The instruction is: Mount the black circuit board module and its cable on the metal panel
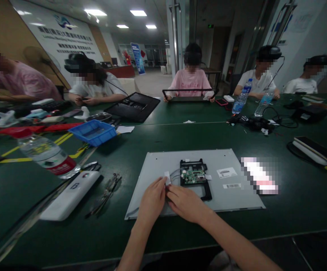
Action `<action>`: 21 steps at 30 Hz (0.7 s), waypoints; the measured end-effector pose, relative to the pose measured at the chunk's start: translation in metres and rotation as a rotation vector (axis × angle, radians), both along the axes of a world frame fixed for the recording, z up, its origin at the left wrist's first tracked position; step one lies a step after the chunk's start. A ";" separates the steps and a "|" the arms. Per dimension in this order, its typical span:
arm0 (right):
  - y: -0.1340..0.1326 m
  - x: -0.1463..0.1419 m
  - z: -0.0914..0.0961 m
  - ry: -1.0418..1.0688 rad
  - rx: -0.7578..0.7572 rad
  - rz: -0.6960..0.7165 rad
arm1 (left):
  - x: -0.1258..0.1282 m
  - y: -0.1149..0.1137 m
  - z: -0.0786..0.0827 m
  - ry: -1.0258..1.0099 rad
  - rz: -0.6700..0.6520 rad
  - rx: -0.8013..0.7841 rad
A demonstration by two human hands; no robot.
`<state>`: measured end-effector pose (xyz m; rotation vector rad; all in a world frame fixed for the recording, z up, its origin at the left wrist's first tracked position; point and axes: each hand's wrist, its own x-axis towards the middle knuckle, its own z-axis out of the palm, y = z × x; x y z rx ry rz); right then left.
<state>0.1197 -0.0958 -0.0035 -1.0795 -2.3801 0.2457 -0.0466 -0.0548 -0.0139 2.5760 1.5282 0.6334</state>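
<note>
A flat grey metal display panel point(152, 165) lies on the green table before me. Near its middle sits a black plastic frame point(207, 190) around a green circuit board point(194, 176). Grey wires point(176, 174) run from the board to a small white strip of tape point(167, 177). My left hand point(152, 196) is closed, with thumb and fingertips pinching the lower end of that strip. Beside it, my right hand point(188, 203) has its fingers drawn together over the panel, its fingertips close to the left ones. Whatever they grip is hidden.
To the left are a water bottle point(49, 156), a white power bank point(71, 195), eyeglasses point(105, 195) and a blue bin point(94, 132). A blurred phone point(260, 176) lies right of the panel. Across the table, a person point(191, 81) holds a black frame point(190, 90); other people sit nearby.
</note>
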 end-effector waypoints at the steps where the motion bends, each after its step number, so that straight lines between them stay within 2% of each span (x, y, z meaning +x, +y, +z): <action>1: 0.000 0.000 -0.001 -0.002 0.003 -0.002 | 0.000 0.000 -0.001 0.002 -0.004 0.003; 6: 0.000 0.001 -0.002 -0.013 0.021 -0.005 | 0.000 0.001 -0.001 -0.025 -0.032 0.015; 14: 0.002 0.001 -0.004 -0.017 0.031 0.011 | 0.002 -0.004 0.008 -0.085 -0.112 0.036; 21: 0.003 0.001 -0.007 -0.012 0.042 0.011 | 0.002 -0.003 0.002 0.019 -0.035 -0.045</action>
